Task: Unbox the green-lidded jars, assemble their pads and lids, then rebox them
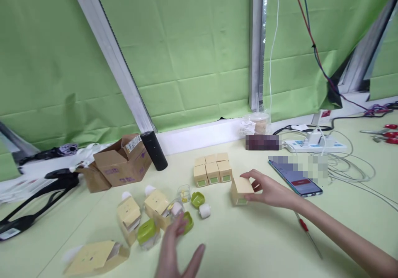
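My right hand (pixel 267 190) grips a small pale-yellow cardboard box (pixel 241 188) with a green label, thumb on the near side and fingers on the far side. The box is on or just above the table, to the right of several matching boxes (pixel 213 172) grouped together. My left hand (pixel 174 249) is slightly blurred, its thumb and fingers apart, holding nothing. Just beyond its fingertips are a clear container with a pinkish-white piece (pixel 175 208) and a green tray-like part (pixel 188 223). Nearby lie a green cap (pixel 198 199), a white roll (pixel 204 210) and a clear cover (pixel 184 193).
Opened yellow boxes (pixel 129 213) and a green-topped clear container (pixel 147 232) lie at left. Behind stand a brown carton (pixel 124 162) and a black cylinder (pixel 154 150). A phone (pixel 295 178), a screwdriver (pixel 304 226) and a power strip (pixel 317 145) with loose cables are at right.
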{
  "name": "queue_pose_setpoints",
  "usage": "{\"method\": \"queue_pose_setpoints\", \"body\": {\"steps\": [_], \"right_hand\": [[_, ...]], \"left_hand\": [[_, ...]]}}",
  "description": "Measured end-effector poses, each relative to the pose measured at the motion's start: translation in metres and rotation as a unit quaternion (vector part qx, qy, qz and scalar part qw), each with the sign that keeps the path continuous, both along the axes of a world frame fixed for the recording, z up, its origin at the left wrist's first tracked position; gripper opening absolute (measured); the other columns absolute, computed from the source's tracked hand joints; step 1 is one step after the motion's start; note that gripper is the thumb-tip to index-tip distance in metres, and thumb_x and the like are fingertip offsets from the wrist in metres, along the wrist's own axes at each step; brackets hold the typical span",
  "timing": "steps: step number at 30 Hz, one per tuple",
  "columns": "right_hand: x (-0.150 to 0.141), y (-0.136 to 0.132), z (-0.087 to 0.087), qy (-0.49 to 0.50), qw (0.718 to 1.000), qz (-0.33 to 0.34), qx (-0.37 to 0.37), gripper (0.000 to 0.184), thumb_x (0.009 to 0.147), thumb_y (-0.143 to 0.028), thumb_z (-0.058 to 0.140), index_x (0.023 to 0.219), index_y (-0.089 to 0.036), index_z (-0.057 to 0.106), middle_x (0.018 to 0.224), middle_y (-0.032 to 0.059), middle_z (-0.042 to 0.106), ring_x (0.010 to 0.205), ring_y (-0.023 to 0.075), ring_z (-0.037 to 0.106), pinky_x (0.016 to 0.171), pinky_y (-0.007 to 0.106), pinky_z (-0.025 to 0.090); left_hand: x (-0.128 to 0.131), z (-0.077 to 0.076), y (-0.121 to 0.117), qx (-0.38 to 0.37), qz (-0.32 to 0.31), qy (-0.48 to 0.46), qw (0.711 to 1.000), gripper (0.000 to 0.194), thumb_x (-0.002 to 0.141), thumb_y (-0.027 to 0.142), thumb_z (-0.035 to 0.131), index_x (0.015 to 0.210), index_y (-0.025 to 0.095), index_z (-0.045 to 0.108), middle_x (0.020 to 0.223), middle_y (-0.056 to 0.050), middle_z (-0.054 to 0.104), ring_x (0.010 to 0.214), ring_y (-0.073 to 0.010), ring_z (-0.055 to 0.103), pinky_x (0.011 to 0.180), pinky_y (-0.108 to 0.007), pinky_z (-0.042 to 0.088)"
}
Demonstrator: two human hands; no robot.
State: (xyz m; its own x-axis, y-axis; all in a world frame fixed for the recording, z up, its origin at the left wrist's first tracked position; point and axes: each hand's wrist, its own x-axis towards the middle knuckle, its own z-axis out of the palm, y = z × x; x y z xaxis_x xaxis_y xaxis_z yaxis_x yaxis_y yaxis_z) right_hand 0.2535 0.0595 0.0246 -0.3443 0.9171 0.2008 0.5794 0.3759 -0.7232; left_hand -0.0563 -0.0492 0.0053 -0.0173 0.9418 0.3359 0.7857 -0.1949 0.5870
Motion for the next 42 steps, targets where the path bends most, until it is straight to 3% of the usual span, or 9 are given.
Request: {"method": "queue_pose_setpoints", "body": {"steps": [2,4,8,12,17,22,30,34,42], "right_hand": [[-0.008,-0.021,0.006,0.063,0.995,0.063,-0.045,0.048,0.075,-0.038,0.068,0.119,-0.029,0.050,0.118,0.0035,0.058,0.087,0.0185,0.066,0.079,0.033,0.055],[-0.017,-0.038,0.009,0.128,0.982,0.111,-0.087,0.047,0.076,-0.035,0.069,0.118,-0.029,0.048,0.120,0.0034,0.057,0.091,0.0185,0.064,0.085,0.035,0.053],[-0.028,-0.053,0.004,0.161,0.974,0.136,-0.084,0.045,0.078,-0.023,0.066,0.117,-0.029,0.044,0.121,0.0039,0.054,0.100,0.0192,0.060,0.088,0.037,0.051],[-0.031,-0.052,-0.004,0.075,0.986,0.148,0.026,0.054,0.072,-0.010,0.062,0.121,-0.027,0.046,0.124,0.0066,0.049,0.115,0.0224,0.050,0.094,0.037,0.045],[-0.033,-0.051,-0.012,-0.036,0.989,0.112,0.094,0.042,0.062,-0.008,0.066,0.098,-0.021,0.050,0.101,0.0067,0.056,0.094,0.0233,0.054,0.076,0.035,0.049],[-0.031,-0.057,-0.013,-0.064,0.980,0.123,0.144,0.020,0.071,-0.024,0.068,0.074,-0.021,0.048,0.089,0.0067,0.058,0.080,0.0220,0.055,0.064,0.031,0.045],[-0.038,-0.065,-0.009,0.082,0.989,0.114,-0.038,0.014,0.094,-0.028,0.040,0.096,-0.023,0.053,0.074,0.0006,0.061,0.067,0.0148,0.058,0.061,0.025,0.046],[-0.041,-0.064,-0.013,-0.008,0.995,0.093,0.022,0.025,0.093,-0.031,0.044,0.114,-0.025,0.055,0.075,0.0017,0.062,0.065,0.0163,0.058,0.061,0.028,0.046],[-0.036,-0.055,-0.023,-0.091,0.982,0.023,0.165,0.024,0.089,-0.028,0.054,0.111,-0.021,0.056,0.081,0.0037,0.060,0.073,0.0183,0.060,0.063,0.029,0.047]], "left_hand": [[0.035,0.014,0.011,-0.089,-0.081,-0.055,0.991,0.057,0.084,0.042,0.050,0.134,0.025,0.030,0.139,-0.012,0.043,0.128,-0.0282,0.042,0.102,-0.048,0.040],[0.060,0.025,0.025,-0.146,-0.156,-0.054,0.975,0.085,0.069,0.041,0.070,0.139,0.024,0.025,0.146,-0.012,0.033,0.134,-0.0311,0.031,0.106,-0.050,0.034],[0.080,0.029,0.046,-0.169,-0.224,-0.075,0.957,0.084,0.069,0.035,0.071,0.138,0.023,0.026,0.138,-0.013,0.043,0.125,-0.0277,0.045,0.102,-0.044,0.040],[0.076,0.006,0.050,-0.112,-0.228,-0.015,0.967,0.080,0.072,0.024,0.064,0.139,0.022,0.023,0.127,-0.012,0.054,0.115,-0.0262,0.053,0.096,-0.042,0.045],[0.069,-0.012,0.049,-0.025,-0.262,0.091,0.961,0.075,0.065,0.009,0.058,0.134,0.020,0.030,0.121,-0.012,0.058,0.110,-0.0279,0.055,0.092,-0.044,0.047],[0.062,-0.007,0.049,0.022,-0.237,0.117,0.964,0.065,0.070,0.013,0.060,0.128,0.024,0.032,0.123,-0.010,0.057,0.112,-0.0267,0.054,0.093,-0.044,0.047],[0.057,-0.010,0.053,0.160,-0.231,0.212,0.936,0.032,0.075,0.009,0.056,0.102,0.022,0.047,0.126,-0.015,0.047,0.096,-0.0244,0.062,0.071,-0.037,0.056],[0.061,-0.006,0.051,0.206,-0.226,0.288,0.908,0.013,0.077,0.008,0.054,0.080,0.020,0.049,0.120,-0.013,0.052,0.100,-0.0268,0.062,0.073,-0.037,0.057],[0.070,0.000,0.051,0.328,-0.230,0.306,0.864,0.019,0.075,0.001,0.052,0.077,0.019,0.049,0.114,-0.011,0.056,0.110,-0.0304,0.057,0.083,-0.044,0.054]]}}
